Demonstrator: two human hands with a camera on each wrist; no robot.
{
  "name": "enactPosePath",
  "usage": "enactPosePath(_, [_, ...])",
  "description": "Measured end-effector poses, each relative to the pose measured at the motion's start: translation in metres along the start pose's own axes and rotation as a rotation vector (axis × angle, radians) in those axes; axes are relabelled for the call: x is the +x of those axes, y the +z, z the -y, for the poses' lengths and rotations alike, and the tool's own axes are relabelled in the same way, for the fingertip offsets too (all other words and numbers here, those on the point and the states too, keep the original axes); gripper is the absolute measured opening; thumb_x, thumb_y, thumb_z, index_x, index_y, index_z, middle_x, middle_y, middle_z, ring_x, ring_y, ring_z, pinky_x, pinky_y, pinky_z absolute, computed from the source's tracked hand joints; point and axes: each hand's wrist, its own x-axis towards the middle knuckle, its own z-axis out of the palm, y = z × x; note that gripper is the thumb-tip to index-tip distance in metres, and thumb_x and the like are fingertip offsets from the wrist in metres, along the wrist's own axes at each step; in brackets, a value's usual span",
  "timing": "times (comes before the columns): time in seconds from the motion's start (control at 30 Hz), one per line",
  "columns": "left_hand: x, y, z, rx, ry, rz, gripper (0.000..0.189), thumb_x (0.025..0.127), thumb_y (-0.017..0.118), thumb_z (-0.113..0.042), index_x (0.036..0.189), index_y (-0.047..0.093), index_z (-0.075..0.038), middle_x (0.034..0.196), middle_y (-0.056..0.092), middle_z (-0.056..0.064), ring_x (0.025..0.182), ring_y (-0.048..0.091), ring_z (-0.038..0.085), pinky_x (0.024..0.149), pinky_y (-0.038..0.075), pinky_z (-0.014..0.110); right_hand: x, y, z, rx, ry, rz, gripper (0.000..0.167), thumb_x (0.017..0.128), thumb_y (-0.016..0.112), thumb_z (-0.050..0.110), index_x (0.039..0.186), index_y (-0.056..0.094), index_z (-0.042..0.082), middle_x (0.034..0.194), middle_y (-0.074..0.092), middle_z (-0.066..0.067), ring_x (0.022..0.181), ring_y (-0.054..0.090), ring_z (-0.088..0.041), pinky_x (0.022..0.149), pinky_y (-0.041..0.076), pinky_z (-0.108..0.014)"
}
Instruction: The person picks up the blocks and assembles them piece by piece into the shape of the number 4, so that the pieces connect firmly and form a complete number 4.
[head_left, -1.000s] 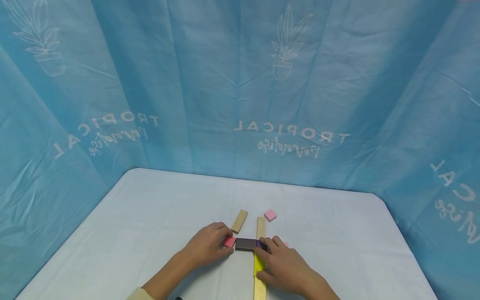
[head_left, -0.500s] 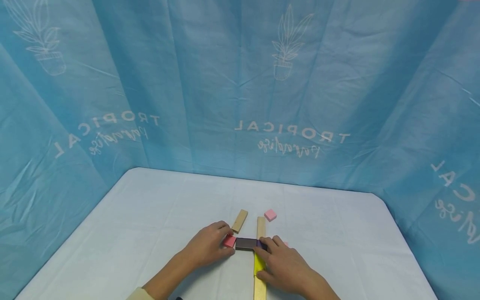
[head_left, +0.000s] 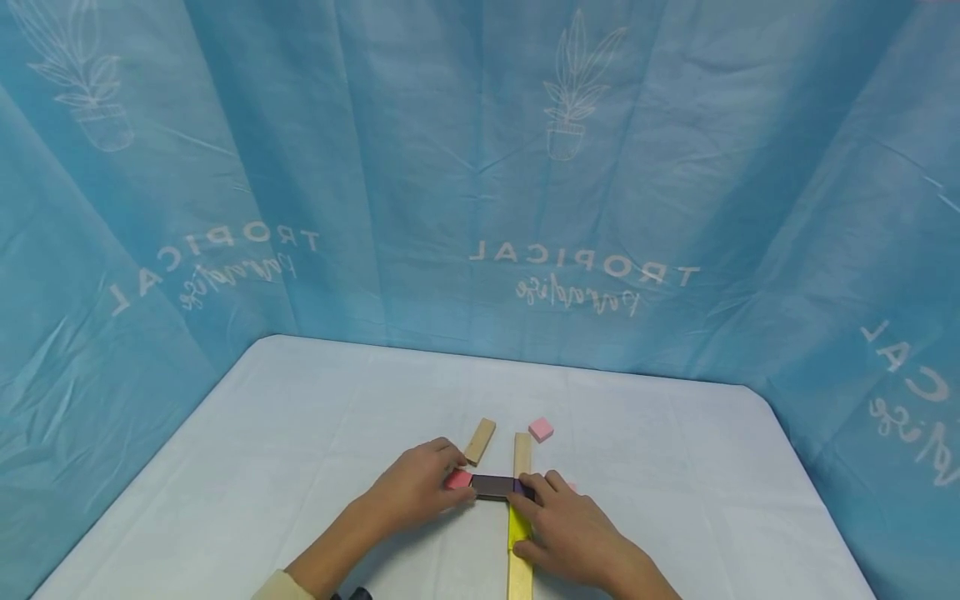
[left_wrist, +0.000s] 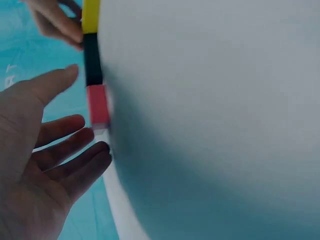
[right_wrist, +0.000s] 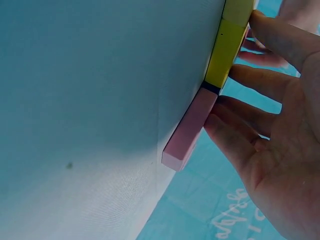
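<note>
Flat blocks lie in a cross on the white table. A red block (head_left: pixel 458 480) meets the left end of a dark block (head_left: pixel 492 487). My left hand (head_left: pixel 417 490) surrounds the red block, its thumb tip by the dark block's near left corner. In the left wrist view its fingers look loose, and contact is hard to judge. My right hand (head_left: pixel 566 527) rests with extended fingers over a yellow block (head_left: pixel 518 527) and a purple block (head_left: pixel 524 488). A pink block (right_wrist: pixel 190 129) adjoins the purple one in the right wrist view; the hand mostly hides it in the head view.
Light wooden blocks (head_left: pixel 522 452) extend the column away from me and towards me (head_left: pixel 520 577). A loose wooden block (head_left: pixel 480 442) lies beyond the left hand. A small pink block (head_left: pixel 541 430) sits beyond the column. Blue curtains (head_left: pixel 480 208) surround the white table (head_left: pixel 360 392).
My left hand has moved slightly right and away from me; its thumb has shifted to the dark block's corner. The red block now sits closer against the dark block. My right hand has stayed put.
</note>
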Motion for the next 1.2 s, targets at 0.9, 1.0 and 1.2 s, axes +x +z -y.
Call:
enactPosePath(0.9, [0.075, 0.001, -0.011, -0.005, -0.221, 0.000, 0.043, 0.083, 0.071, -0.032, 0.120, 0.063, -0.011, 0.105, 0.060, 0.005, 0.083, 0.054, 0.016, 0.076, 0.051, 0.035, 0.001, -0.002, 0.002, -0.008, 0.003, 0.003, 0.058, 0.081, 0.067, 0.058, 0.131, 0.059, 0.029, 0.137, 0.047, -0.002, 0.103, 0.042, -0.017, 0.063, 0.048, -0.032])
enactPosePath(1.0, [0.078, 0.003, -0.012, -0.006, -0.235, 0.013, 0.045, 0.082, 0.073, -0.033, 0.120, 0.063, -0.011, 0.102, 0.059, 0.005, 0.079, 0.052, 0.016, 0.071, 0.050, 0.033, 0.002, -0.002, 0.002, -0.007, 0.006, 0.005, 0.058, 0.081, 0.066, 0.058, 0.131, 0.059, 0.030, 0.137, 0.047, -0.001, 0.103, 0.042, -0.017, 0.062, 0.048, -0.032])
enactPosePath(1.2, [0.083, 0.005, -0.012, 0.004, -0.231, 0.026, 0.041, 0.081, 0.074, -0.029, 0.115, 0.064, -0.008, 0.091, 0.057, 0.002, 0.076, 0.051, 0.016, 0.068, 0.048, 0.030, 0.001, -0.001, 0.002, -0.008, 0.006, 0.001, 0.058, 0.081, 0.066, 0.058, 0.131, 0.059, 0.029, 0.137, 0.047, -0.002, 0.103, 0.042, -0.017, 0.062, 0.047, -0.031])
